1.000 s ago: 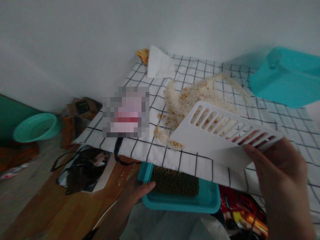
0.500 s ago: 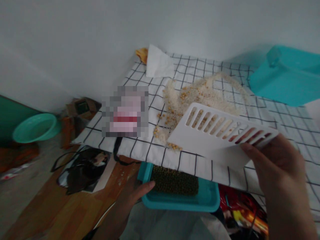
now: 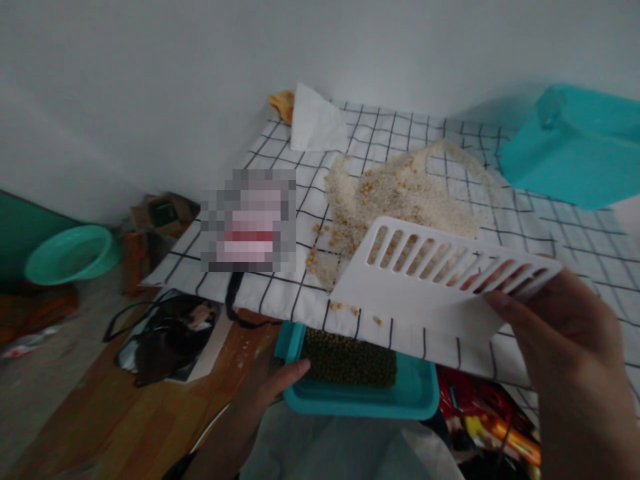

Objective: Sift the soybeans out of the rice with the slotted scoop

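Observation:
My right hand [image 3: 570, 340] is closed around the right end of a white slotted plastic plate [image 3: 420, 300], thumb on its near face. The plate leans on edge over a checked tablecloth [image 3: 275, 300]. Behind it spreads a heap of pale grains [image 3: 425, 193] mixed with yellow kernels [image 3: 369, 187]; a few kernels lie in front of its lower edge. Below the table edge, my left hand [image 3: 275, 383] grips the left side of a teal plastic bin [image 3: 360, 407], its thumb over the rim. Small dark greenish beans [image 3: 350, 360] lie inside the bin.
A larger teal container [image 3: 580, 153] lies at the back right. White paper [image 3: 317, 120] stands near the wall, and a blurred-out pink item [image 3: 253, 227] rests at left. On the floor are a green basin [image 3: 70, 257] and a dark bag [image 3: 165, 340].
My right hand has drawn the plate slightly nearer to the table's front edge. Several yellow kernels now lie scattered along that edge. My left hand and the bin have hardly moved.

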`<state>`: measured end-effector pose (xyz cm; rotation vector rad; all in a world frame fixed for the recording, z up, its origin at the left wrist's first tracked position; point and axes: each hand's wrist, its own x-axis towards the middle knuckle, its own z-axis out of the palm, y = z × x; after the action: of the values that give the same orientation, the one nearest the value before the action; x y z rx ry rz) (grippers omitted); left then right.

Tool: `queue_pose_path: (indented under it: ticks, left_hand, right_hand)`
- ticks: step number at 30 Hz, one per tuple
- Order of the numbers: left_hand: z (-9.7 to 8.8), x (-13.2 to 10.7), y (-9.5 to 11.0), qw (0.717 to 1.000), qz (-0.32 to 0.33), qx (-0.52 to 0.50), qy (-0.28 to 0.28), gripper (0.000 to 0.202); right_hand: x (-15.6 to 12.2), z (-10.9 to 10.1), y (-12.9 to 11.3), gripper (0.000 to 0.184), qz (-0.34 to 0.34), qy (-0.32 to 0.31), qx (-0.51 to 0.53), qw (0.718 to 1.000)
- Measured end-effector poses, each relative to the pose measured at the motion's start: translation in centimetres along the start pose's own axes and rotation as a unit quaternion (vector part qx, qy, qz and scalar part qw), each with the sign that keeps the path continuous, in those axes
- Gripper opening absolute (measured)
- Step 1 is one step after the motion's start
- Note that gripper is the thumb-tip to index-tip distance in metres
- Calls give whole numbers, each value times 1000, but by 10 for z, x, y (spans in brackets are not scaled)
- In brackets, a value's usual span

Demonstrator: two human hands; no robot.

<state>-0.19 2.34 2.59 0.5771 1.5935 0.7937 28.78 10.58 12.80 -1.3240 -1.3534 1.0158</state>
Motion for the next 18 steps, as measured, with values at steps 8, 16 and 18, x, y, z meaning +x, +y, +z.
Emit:
queue_pose_path:
  ticks: [8, 16, 18]
  left_hand:
    - [4, 0, -2, 998, 36, -54, 2, 56]
    - [0, 3, -3, 999, 43, -5, 2, 52]
    - [0, 4, -5, 999, 40, 2, 3, 53]
  right_hand:
    - [-5, 9, -10, 13, 24, 18, -11, 999]
    - [-17, 35, -30, 9, 43, 135, -20, 990]
    - [-17, 34, -28, 8, 42, 124, -18, 991]
